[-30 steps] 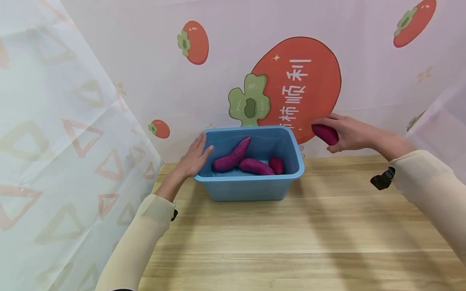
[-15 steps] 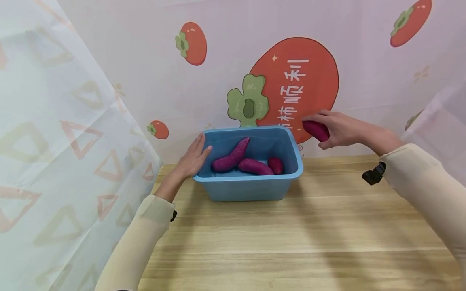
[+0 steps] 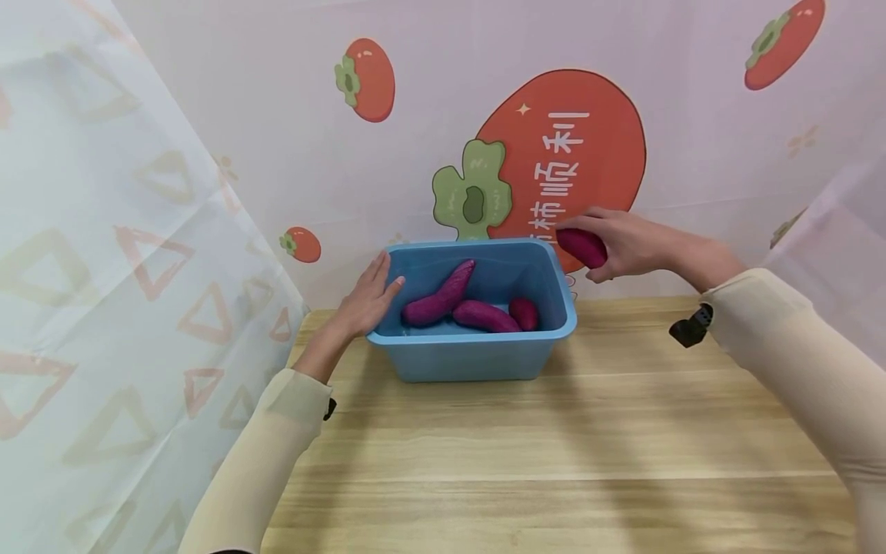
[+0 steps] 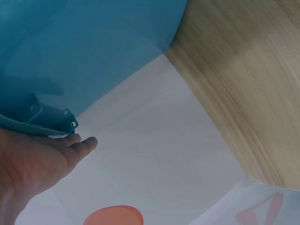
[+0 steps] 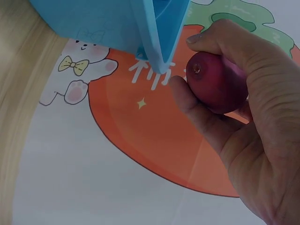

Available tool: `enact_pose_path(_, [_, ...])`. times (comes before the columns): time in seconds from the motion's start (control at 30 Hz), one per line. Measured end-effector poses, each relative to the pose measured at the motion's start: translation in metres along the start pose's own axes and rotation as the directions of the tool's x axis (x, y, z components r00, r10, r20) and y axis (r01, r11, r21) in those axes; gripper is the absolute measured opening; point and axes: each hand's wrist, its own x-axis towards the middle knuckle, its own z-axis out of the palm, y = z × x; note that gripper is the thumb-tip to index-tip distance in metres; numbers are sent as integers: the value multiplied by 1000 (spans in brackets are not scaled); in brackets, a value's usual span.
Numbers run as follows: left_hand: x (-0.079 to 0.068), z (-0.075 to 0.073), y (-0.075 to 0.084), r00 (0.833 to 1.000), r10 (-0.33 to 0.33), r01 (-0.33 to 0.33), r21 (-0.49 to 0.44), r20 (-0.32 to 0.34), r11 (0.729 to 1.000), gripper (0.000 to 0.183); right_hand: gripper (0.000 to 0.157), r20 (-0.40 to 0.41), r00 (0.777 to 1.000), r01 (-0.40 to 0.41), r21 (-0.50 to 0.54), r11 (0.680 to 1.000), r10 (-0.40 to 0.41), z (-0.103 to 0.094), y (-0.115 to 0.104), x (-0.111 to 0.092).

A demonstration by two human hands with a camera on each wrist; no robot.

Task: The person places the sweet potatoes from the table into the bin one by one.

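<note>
A blue plastic box (image 3: 471, 362) stands on the table near the back wall, and several purple sweet potatoes (image 3: 486, 316) lie inside it. My left hand (image 3: 367, 302) touches the box's left rim with extended fingers; in the left wrist view the hand (image 4: 42, 159) lies against the underside of the rim. Just above and beyond the box's right rim, my right hand (image 3: 623, 242) grips another purple sweet potato (image 3: 583, 248). The right wrist view shows that sweet potato (image 5: 218, 82) between thumb and curled fingers, its rounded end facing the camera.
The wooden table (image 3: 554, 462) stretches in front of the box. Behind it hangs a pale wall covering (image 3: 228, 92) printed with persimmons. A similar sheet with triangles (image 3: 138, 323) closes off the left side.
My right hand has moved left with the sweet potato, from right of the box to its right rim. The left hand stays on the left rim, and the box has not moved.
</note>
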Motion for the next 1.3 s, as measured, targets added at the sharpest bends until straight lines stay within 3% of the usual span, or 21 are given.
enact_pose_path(0.7, [-2, 0, 1, 1000, 0, 0, -2, 8, 1000, 83, 97, 12, 999, 32, 24, 999, -32, 7, -13, 21])
enact_pose_path(1.3, [0, -1, 2, 1000, 15, -15, 34, 1, 999, 87, 94, 72, 996, 42, 14, 999, -43, 12, -28, 44])
